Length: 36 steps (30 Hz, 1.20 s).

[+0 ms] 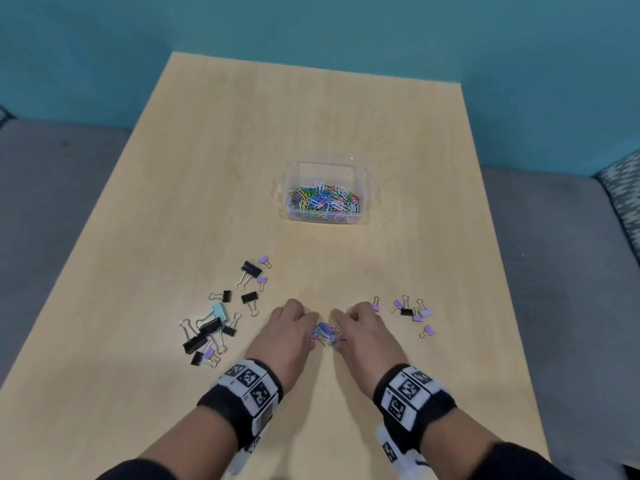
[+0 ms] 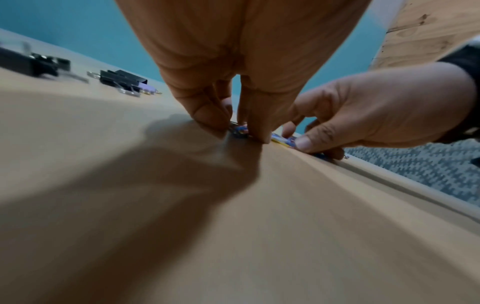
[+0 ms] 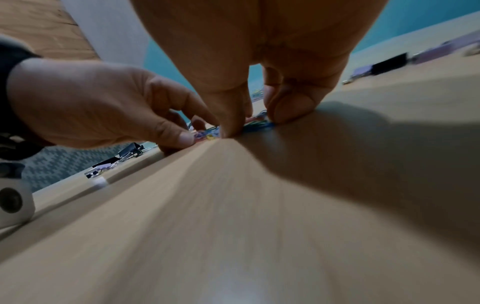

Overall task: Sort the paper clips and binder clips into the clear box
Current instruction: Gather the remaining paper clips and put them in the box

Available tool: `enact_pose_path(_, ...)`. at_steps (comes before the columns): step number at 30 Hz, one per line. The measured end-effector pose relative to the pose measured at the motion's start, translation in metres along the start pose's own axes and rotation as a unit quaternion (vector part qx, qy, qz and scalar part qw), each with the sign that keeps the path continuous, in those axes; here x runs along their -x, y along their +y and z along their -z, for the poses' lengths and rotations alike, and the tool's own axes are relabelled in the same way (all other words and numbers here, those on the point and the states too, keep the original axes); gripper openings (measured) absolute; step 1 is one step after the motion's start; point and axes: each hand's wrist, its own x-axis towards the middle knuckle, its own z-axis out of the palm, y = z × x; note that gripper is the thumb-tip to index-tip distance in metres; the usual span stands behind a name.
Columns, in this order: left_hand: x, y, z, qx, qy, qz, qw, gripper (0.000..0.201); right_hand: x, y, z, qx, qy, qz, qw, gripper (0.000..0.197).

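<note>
A small heap of coloured paper clips lies on the table near its front edge, between my two hands. My left hand has its fingers curled down and pinches clips at the heap's left side, with thumb and fingertip meeting on them. My right hand pinches the right side the same way. The clear box stands open further back at the middle and holds many coloured paper clips. Most of the heap is hidden under my fingers.
Black, pale blue and purple binder clips are scattered to the left of my left hand. Small purple binder clips and one black one lie to the right of my right hand. The wooden table is bordered by grey seating.
</note>
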Motion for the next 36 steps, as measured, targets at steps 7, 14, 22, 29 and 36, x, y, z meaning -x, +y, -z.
enact_pose_path(7,-0.018,0.008,0.006,-0.059,-0.023,-0.011,0.998,0.02,-0.024,-0.003,0.001,0.058,-0.034,0.058,0.996,0.034)
enact_pose_path(14,-0.019,0.01,0.017,-0.039,-0.04,0.021,0.998,0.012,-0.025,0.0,0.005,0.068,-0.035,0.064,0.995,0.025)
enact_pose_path(22,-0.02,0.006,0.021,0.013,-0.063,0.075,0.995,0.021,-0.028,0.003,0.015,0.086,-0.057,0.071,0.992,0.023)
enact_pose_path(29,-0.028,-0.002,0.041,0.074,-0.092,0.095,0.988,0.023,-0.042,0.007,0.042,0.008,-0.142,0.044,0.989,0.013)
enact_pose_path(36,-0.109,-0.001,0.121,0.043,0.044,0.058,0.996,0.018,-0.115,-0.002,0.12,0.053,-0.088,0.071,0.992,0.013)
